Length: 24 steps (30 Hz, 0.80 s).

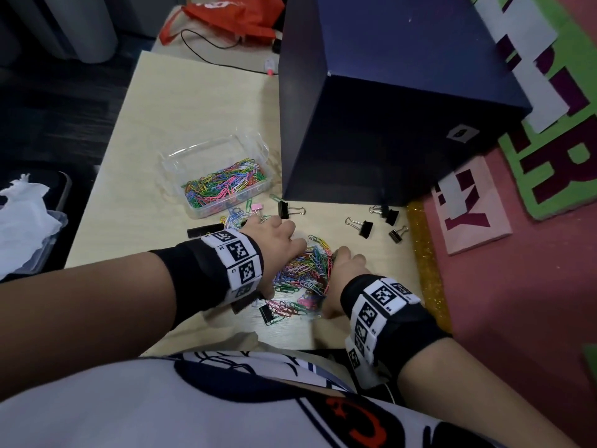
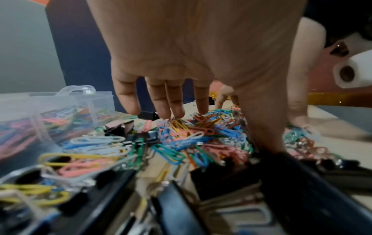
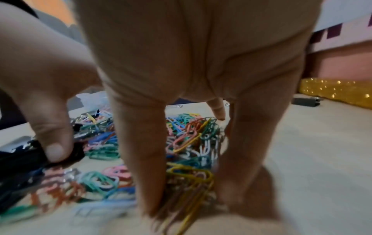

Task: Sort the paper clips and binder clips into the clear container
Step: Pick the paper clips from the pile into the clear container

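A loose heap of coloured paper clips (image 1: 303,270) lies on the desk, just nearer than the clear container (image 1: 216,176). The container stands open and upright, its floor covered with more mixed-colour clips. Black binder clips (image 1: 365,227) lie scattered beyond the heap, handles folded out; a pink one (image 1: 257,207) sits beside the container. Another black clip (image 1: 266,313), possibly half buried, lies at the heap's near edge.

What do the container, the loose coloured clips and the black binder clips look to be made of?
Clear container: transparent, glossy, probably rigid plastic; the clips inside show through its walls.
Paper clips: thin bent wire in matte pastel and bright colours, likely a plastic coating over metal.
Binder clips: black body with shiny silver wire handles, apparently painted metal.
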### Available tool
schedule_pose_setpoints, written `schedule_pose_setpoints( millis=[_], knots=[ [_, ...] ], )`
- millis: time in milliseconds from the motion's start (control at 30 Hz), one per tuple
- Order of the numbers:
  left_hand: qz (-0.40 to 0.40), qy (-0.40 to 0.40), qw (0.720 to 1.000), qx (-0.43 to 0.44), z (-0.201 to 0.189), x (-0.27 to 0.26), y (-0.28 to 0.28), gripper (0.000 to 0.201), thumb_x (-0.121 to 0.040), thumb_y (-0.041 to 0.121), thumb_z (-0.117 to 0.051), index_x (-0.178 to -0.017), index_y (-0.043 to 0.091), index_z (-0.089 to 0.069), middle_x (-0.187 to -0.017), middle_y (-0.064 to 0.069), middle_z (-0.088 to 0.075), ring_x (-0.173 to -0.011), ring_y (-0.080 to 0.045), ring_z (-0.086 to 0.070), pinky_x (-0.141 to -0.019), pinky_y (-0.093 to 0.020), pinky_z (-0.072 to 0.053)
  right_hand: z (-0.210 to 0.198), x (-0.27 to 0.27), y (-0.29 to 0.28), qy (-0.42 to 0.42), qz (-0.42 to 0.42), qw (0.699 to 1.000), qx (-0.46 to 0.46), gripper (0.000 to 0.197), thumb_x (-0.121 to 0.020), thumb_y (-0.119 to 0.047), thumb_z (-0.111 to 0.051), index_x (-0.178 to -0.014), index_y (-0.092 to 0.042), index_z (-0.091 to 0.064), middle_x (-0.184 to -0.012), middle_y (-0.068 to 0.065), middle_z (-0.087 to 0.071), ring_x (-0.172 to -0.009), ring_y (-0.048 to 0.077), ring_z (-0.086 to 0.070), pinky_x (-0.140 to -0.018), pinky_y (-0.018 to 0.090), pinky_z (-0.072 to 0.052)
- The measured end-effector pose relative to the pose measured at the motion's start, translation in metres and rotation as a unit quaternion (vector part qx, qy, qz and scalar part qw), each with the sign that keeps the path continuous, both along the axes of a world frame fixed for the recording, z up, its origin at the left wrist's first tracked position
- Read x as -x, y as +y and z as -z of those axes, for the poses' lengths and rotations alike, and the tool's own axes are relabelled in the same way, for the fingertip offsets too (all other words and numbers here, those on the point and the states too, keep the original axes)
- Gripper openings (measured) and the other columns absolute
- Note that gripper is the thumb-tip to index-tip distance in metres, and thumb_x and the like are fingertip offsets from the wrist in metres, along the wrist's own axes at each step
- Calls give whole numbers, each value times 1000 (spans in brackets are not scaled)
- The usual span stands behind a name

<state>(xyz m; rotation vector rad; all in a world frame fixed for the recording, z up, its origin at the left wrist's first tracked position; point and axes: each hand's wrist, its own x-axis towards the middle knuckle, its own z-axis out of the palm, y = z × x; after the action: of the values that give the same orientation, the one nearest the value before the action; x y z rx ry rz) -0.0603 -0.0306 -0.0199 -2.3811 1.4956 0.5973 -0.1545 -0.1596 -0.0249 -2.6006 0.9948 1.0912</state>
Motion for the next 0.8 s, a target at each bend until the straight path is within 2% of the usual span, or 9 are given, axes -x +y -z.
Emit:
schedule_pose_setpoints(
  millis=[133, 233, 333, 400, 500, 633, 733, 800],
  knots=[
    [-7, -8, 1000, 6, -2, -7, 5, 97, -52, 69, -75, -132, 31, -36, -124, -4, -43, -115, -27, -41, -92, -44, -37, 2, -8, -4, -105, 21, 992, -59, 84, -66, -27, -85, -129, -14, -31, -127, 11, -36, -111, 31, -54, -86, 38, -48],
    [-52, 9, 997, 48, -2, -11, 6, 86, -60, 69, -70, -127, 25, -42, -121, -3, -45, -111, -26, -44, -86, -41, -41, 0, -11, -7, -122, 12, 990, -69, 96, -61, -38, -86, -135, -17, -28, -127, 9, -33, -114, 29, -52, -91, 36, -47],
    [-68, 29, 997, 36, 1, -12, 2, 77, -66, 62, -72, -127, 22, -46, -119, -4, -45, -108, -26, -46, -82, -40, -47, 2, -12, -3, -134, -10, 987, -84, 107, -58, -46, -86, -141, -26, -23, -127, 6, -26, -113, 28, -52, -95, 37, -48],
    [-71, 36, 996, 27, 3, -11, -1, 69, -73, 54, -71, -127, 20, -47, -118, -5, -44, -108, -28, -47, -82, -42, -50, 6, -14, 1, -157, -43, 983, -84, 96, -62, -44, -84, -139, -31, -28, -124, 5, -26, -108, 29, -55, -95, 38, -49],
    [-76, 47, 996, 28, 4, -12, -3, 59, -81, 43, -68, -128, 17, -46, -117, -7, -45, -108, -29, -50, -84, -44, -51, 9, -17, 4, -191, -64, 976, -88, 70, -73, -38, -76, -132, -30, -37, -120, 5, -30, -102, 30, -57, -93, 36, -50],
    [-70, 24, 995, 73, 4, -19, 1, 54, -83, 48, -63, -126, 19, -48, -117, -5, -47, -106, -27, -52, -76, -36, -48, 12, -22, 5, -196, -63, 975, -85, 51, -80, -32, -69, -124, -27, -44, -118, 6, -32, -100, 31, -56, -91, 37, -50],
    [-130, -13, 980, 148, -1, -30, 8, 48, -86, 45, -57, -126, 18, -48, -122, -6, -47, -112, -28, -49, -86, -42, -49, 13, -26, 5, -196, -68, 975, -83, 45, -82, -30, -68, -121, -26, -46, -117, 5, -32, -99, 30, -56, -89, 36, -51],
    [-196, -45, 963, 178, -4, -41, 15, 44, -88, 37, -54, -126, 16, -47, -121, -9, -47, -111, -29, -47, -86, -45, -48, 13, -28, 5, -196, -67, 974, -86, 46, -82, -29, -67, -123, -28, -46, -118, 5, -32, -99, 29, -56, -89, 36, -51]
  ],
)
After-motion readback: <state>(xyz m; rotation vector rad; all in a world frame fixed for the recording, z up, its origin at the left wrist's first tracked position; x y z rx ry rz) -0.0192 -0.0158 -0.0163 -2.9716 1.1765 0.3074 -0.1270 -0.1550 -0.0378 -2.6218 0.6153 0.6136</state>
